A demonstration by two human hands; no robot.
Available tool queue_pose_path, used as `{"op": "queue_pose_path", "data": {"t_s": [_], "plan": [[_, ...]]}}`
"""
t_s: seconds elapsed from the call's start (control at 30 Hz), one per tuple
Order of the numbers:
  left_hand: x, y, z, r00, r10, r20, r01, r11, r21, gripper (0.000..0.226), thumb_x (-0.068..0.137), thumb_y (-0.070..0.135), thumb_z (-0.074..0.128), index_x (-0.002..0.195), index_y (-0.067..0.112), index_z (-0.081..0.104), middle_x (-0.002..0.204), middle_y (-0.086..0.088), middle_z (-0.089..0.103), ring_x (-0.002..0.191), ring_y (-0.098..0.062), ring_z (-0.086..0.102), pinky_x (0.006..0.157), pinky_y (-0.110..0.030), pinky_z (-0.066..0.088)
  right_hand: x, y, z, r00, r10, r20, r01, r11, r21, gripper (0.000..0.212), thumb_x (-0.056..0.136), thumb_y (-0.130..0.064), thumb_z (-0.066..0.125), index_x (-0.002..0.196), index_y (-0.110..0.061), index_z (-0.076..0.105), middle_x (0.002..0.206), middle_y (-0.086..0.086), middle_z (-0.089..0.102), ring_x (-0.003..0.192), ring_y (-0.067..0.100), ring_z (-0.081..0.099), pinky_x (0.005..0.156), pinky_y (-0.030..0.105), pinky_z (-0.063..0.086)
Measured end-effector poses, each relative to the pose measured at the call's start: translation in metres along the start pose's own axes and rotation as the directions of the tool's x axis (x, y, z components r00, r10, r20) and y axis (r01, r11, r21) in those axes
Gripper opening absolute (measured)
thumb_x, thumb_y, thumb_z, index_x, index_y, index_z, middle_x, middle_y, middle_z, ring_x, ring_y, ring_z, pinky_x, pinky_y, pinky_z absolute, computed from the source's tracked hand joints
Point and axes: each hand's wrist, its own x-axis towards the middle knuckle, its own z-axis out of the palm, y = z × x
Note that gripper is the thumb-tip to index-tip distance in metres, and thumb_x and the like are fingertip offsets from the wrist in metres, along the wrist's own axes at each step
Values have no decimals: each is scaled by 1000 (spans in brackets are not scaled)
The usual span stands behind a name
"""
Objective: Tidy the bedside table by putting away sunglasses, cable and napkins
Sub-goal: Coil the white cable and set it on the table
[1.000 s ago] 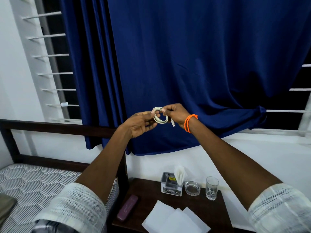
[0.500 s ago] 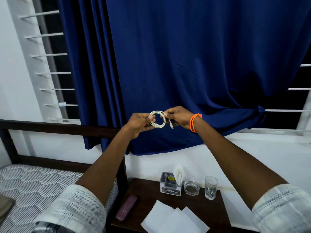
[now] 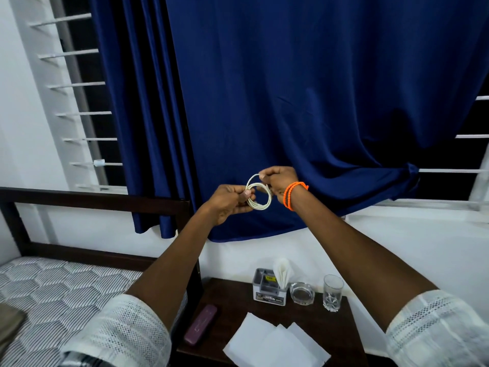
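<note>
A white cable (image 3: 260,197) is wound into a small coil, held up in front of the blue curtain. My left hand (image 3: 229,203) pinches the coil's left side and my right hand (image 3: 277,180), with orange bands on its wrist, grips the top right of it. Far below, on the dark bedside table (image 3: 232,300), several white napkins (image 3: 275,343) lie spread at the front edge. A maroon glasses case (image 3: 200,324) lies shut at the table's left edge. No sunglasses are visible.
At the table's back stand a grey holder (image 3: 268,290) with folded napkins, a glass ashtray (image 3: 302,293) and a drinking glass (image 3: 333,292). The bed (image 3: 53,287) with its dark headboard is to the left. A blue curtain (image 3: 291,102) covers the barred window.
Both hands have sunk a little and drawn closer. The coil has gained another loop and now hangs tighter between them.
</note>
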Motion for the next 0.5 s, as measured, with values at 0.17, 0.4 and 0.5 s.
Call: {"op": "queue_pose_path", "data": {"t_s": [0.17,0.4,0.5], "plan": [[-2,-2,6,1000,0,32,1,1000,-29,21,104,9,57,110,5,76,90,-5,75,89,-16,74,79,-33,63,-5,-2,6,999,49,-13,-48,996,71,19,91,6,62,76,-6,65,73,12,64,51,22,61,38,25,50],[5,-6,1,983,43,-177,-56,996,-72,15,103,8,60,98,4,73,88,-8,74,85,-21,75,70,-32,65,-5,1,-2,983,135,124,-141,989,40,4,86,-11,72,82,-11,72,73,9,70,71,21,68,72,40,62],[10,-7,-1,965,48,-257,-80,990,-115,13,102,8,62,100,2,74,87,-8,74,79,-18,76,66,-31,64,-4,4,-3,983,83,166,-81,997,-20,21,90,-31,72,92,-10,73,76,6,71,75,19,67,88,45,58]]}}
